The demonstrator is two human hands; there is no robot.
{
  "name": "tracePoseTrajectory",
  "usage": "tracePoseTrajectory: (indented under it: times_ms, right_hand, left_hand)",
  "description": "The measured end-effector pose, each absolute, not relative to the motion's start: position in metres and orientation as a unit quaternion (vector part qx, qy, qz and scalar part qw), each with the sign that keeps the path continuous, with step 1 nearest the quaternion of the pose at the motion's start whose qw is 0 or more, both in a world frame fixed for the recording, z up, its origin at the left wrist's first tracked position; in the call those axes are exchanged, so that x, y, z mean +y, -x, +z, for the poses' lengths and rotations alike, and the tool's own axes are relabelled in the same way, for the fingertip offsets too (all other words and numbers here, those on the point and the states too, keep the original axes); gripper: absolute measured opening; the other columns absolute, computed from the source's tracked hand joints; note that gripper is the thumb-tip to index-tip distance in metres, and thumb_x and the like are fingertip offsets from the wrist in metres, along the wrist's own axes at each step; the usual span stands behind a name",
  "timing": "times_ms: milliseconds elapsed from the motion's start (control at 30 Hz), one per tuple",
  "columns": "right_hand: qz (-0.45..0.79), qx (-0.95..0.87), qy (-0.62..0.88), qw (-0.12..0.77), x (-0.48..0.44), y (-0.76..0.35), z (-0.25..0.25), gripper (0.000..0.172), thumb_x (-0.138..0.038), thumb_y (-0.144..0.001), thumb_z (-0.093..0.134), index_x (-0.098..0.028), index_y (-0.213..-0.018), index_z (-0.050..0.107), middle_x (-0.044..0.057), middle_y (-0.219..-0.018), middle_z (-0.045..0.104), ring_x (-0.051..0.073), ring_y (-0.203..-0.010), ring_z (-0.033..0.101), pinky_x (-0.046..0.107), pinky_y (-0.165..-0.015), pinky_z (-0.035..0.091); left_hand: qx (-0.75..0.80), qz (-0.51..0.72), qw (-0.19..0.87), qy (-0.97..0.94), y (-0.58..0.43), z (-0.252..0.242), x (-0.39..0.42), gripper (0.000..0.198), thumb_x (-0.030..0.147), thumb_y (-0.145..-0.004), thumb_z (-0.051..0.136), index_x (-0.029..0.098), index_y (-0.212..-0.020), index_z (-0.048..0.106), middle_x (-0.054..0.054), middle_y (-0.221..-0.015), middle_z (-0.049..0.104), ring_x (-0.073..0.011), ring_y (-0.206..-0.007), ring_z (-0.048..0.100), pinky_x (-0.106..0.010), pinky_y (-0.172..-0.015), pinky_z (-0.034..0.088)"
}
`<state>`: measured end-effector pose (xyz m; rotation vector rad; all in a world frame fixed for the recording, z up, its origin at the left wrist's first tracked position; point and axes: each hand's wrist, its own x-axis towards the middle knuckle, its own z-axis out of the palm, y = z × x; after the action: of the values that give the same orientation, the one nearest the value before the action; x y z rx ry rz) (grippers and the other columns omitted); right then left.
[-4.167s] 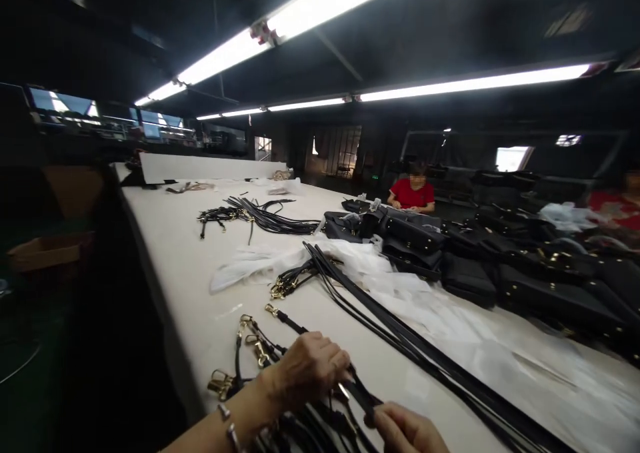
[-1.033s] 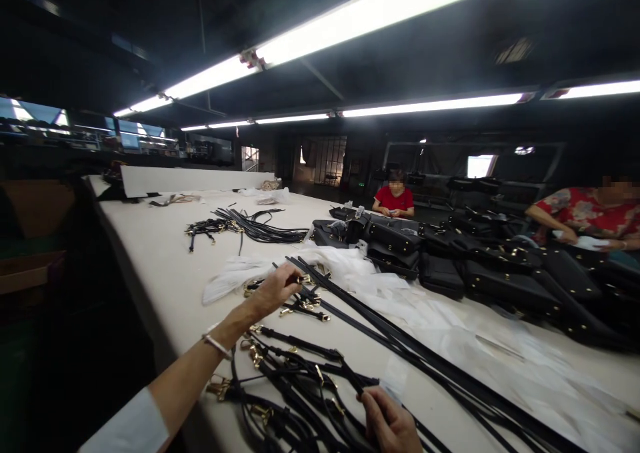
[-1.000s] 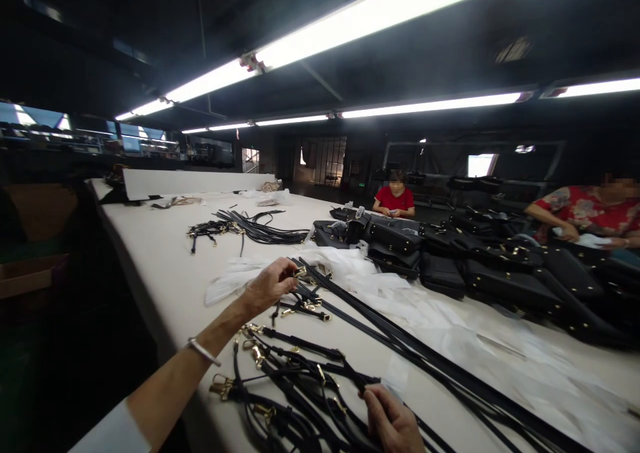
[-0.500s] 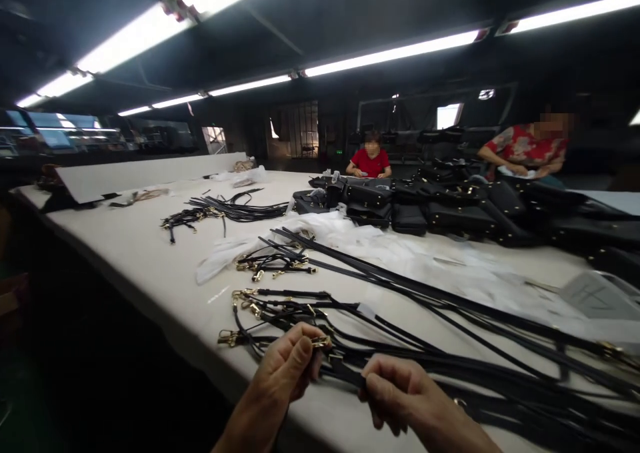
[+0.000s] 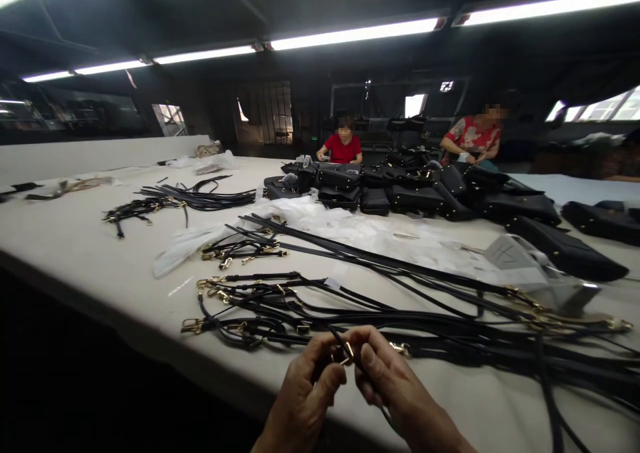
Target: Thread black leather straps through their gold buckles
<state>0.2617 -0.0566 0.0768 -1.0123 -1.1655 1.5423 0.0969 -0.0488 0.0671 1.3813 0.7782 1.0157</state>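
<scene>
Close together over the table's front edge, both hands hold one black strap (image 5: 367, 368) with a gold buckle (image 5: 344, 354). My left hand (image 5: 306, 388) is closed, thumb and fingers pinching the strap at the buckle. My right hand (image 5: 393, 381) is closed around the strap on the buckle's other side, and a length hangs below it. Fingers hide part of the buckle. Just behind lies a long bundle of black straps (image 5: 425, 321), with gold clasps (image 5: 193, 325) at its left end and more gold hardware (image 5: 525, 300) at its right.
Farther back are another strap bundle (image 5: 200, 198), white wrapping sheets (image 5: 320, 221) and a grey marked card (image 5: 505, 253). Black bags (image 5: 415, 196) are piled behind. Across the pale table (image 5: 125, 266) are a person in red (image 5: 343, 148) and another in a patterned red top (image 5: 475, 136).
My hands have come closer together, and the strap now runs through the buckle between them. The view has swung right, showing more of the bags and the strap bundle's right end.
</scene>
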Motion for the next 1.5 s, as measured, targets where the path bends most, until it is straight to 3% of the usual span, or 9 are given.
tracePoseTrajectory:
  times_ms: [100, 200, 267, 467, 700, 967, 1233, 1367, 1500]
  right_hand:
    - [0.514, -0.546, 0.457, 0.479, -0.058, -0.255, 0.078, 0.062, -0.055, -0.075, 0.076, -0.029, -0.128, 0.055, 0.003, -0.105, 0.058, 0.018, -0.082, 0.056, 0.03, -0.074, 0.047]
    - [0.41, -0.631, 0.451, 0.479, -0.059, -0.251, 0.079, 0.042, -0.055, -0.084, 0.066, -0.028, -0.116, 0.068, 0.007, -0.112, 0.056, 0.026, -0.101, 0.057, 0.037, -0.089, 0.047]
    - [0.438, -0.6, 0.445, 0.5, -0.059, -0.253, 0.081, 0.045, -0.061, -0.095, 0.045, -0.027, -0.108, 0.073, 0.009, -0.122, 0.057, 0.028, -0.112, 0.055, 0.041, -0.097, 0.044]
    - [0.664, -0.282, 0.293, 0.628, -0.054, -0.275, 0.092, 0.059, -0.068, -0.094, 0.041, -0.022, -0.114, 0.073, 0.009, -0.131, 0.065, 0.028, -0.138, 0.041, 0.044, -0.119, 0.025]
    - [0.67, -0.309, 0.3, 0.604, -0.061, -0.304, 0.07, 0.044, -0.051, -0.09, 0.065, -0.021, -0.122, 0.069, 0.01, -0.13, 0.065, 0.026, -0.125, 0.053, 0.042, -0.11, 0.038]
    - [0.667, -0.307, 0.414, 0.538, -0.069, -0.306, 0.055, 0.033, -0.038, -0.076, 0.084, -0.014, -0.095, 0.072, 0.004, -0.077, 0.071, 0.015, -0.066, 0.065, 0.028, -0.065, 0.053]
    - [0.638, -0.26, 0.486, 0.538, -0.07, -0.299, 0.054, 0.046, -0.043, -0.063, 0.091, -0.013, -0.086, 0.066, 0.007, -0.074, 0.074, 0.019, -0.065, 0.069, 0.029, -0.061, 0.055]
    - [0.637, -0.279, 0.482, 0.532, -0.073, -0.297, 0.053, 0.043, -0.044, -0.067, 0.089, -0.012, -0.086, 0.069, 0.006, -0.075, 0.073, 0.018, -0.066, 0.069, 0.028, -0.061, 0.054]
    - [0.642, -0.281, 0.481, 0.527, -0.075, -0.294, 0.051, 0.039, -0.043, -0.07, 0.087, -0.012, -0.086, 0.071, 0.006, -0.077, 0.072, 0.019, -0.071, 0.068, 0.027, -0.06, 0.052]
  left_hand:
    - [0.317, 0.418, 0.574, -0.628, -0.105, 0.074, -0.052, 0.035, 0.046, -0.088, 0.063, 0.02, -0.11, 0.064, -0.007, -0.1, 0.067, -0.0208, -0.085, 0.06, -0.029, -0.078, 0.049]
    - [0.331, 0.393, 0.556, -0.653, -0.113, 0.079, -0.053, 0.029, 0.04, -0.089, 0.062, 0.018, -0.108, 0.066, -0.009, -0.102, 0.069, -0.0257, -0.093, 0.062, -0.032, -0.085, 0.048]
    - [0.363, 0.378, 0.555, -0.646, -0.117, 0.078, -0.053, 0.027, 0.03, -0.087, 0.062, 0.019, -0.112, 0.065, -0.008, -0.105, 0.069, -0.0238, -0.092, 0.061, -0.031, -0.085, 0.047]
    - [0.359, 0.251, 0.714, -0.546, -0.121, 0.054, -0.049, 0.026, 0.027, -0.082, 0.059, 0.014, -0.104, 0.065, 0.006, -0.059, 0.05, -0.0083, -0.044, 0.039, -0.02, -0.044, 0.033]
    - [0.377, 0.247, 0.688, -0.568, -0.117, 0.055, -0.043, 0.026, 0.04, -0.085, 0.058, 0.017, -0.072, 0.052, 0.007, -0.054, 0.042, -0.0077, -0.046, 0.032, -0.02, -0.043, 0.025]
    - [0.404, 0.2, 0.603, -0.658, -0.12, 0.062, -0.038, 0.021, 0.028, -0.082, 0.055, 0.018, -0.064, 0.049, 0.006, -0.06, 0.038, -0.011, -0.059, 0.033, -0.025, -0.052, 0.024]
    - [0.367, 0.248, 0.599, -0.667, -0.115, 0.064, -0.037, 0.038, 0.041, -0.097, 0.044, 0.015, -0.083, 0.068, -0.002, -0.08, 0.064, -0.0176, -0.079, 0.057, -0.026, -0.074, 0.04]
    - [0.408, 0.232, 0.599, -0.649, -0.114, 0.069, -0.04, 0.036, 0.041, -0.095, 0.048, 0.015, -0.113, 0.065, 0.001, -0.07, 0.065, -0.0153, -0.063, 0.05, -0.026, -0.062, 0.037]
    - [0.433, 0.235, 0.595, -0.635, -0.115, 0.07, -0.041, 0.038, 0.037, -0.093, 0.05, 0.012, -0.12, 0.061, 0.0, -0.068, 0.067, -0.0154, -0.063, 0.051, -0.027, -0.063, 0.037]
